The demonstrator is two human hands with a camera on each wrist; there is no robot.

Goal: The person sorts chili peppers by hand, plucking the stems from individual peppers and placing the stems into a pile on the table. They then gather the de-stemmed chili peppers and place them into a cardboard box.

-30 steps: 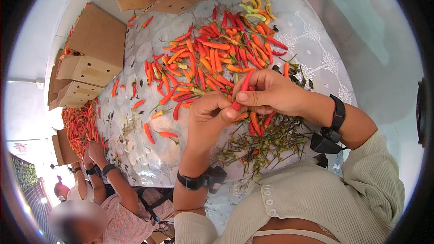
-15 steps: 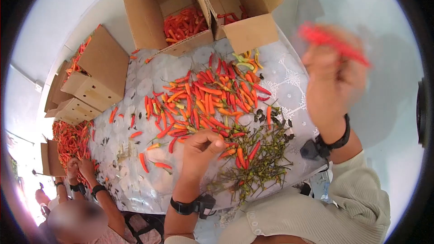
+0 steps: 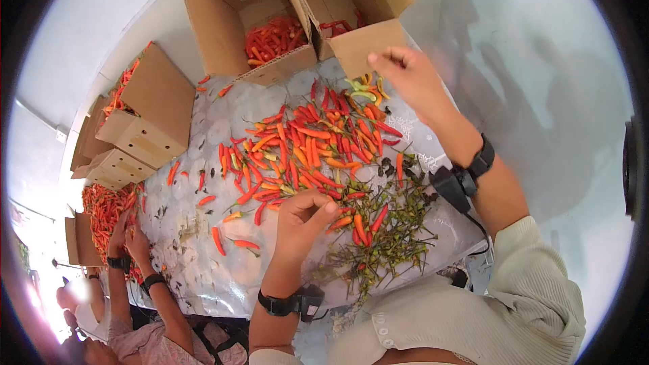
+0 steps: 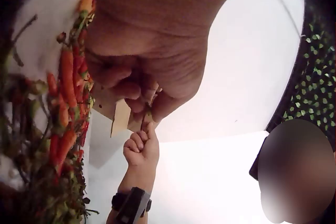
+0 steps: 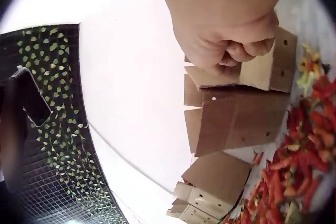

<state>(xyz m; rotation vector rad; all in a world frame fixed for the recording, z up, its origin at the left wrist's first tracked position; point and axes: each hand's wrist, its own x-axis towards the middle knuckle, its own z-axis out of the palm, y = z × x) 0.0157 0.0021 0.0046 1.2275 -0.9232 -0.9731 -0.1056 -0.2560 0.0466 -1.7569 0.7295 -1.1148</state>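
Note:
My left hand (image 3: 302, 224) hovers over the near edge of the chili pile, its thumb and fingers pinching a small brownish-green chili stem (image 4: 148, 112), mostly hidden by the fingers. Red and orange chilies (image 3: 314, 152) lie just beyond it. My right hand (image 3: 409, 81) is stretched out at the far right, in front of the flap of a cardboard box (image 3: 358, 51). Its thumb points left and its fingers are curled in; no chili shows in them. In the right wrist view the curled fingers (image 5: 242, 51) overlap the box. A heap of green stems (image 3: 389, 243) lies beneath and between my forearms.
Another cardboard box (image 3: 209, 34) beside it holds red chilies. More boxes (image 3: 155, 108) stand at the left, near a large chili heap (image 3: 105, 216) where another person's hands (image 3: 128, 236) work. Yellow-green chilies (image 3: 365, 94) lie near the right box; loose chilies dot the patterned tablecloth (image 3: 209, 284).
A second ago both hands held one red chili. The right hand carried red chili up and rightward in a blur, then swung left toward the box; no chili shows there now. The left stayed over the pile.

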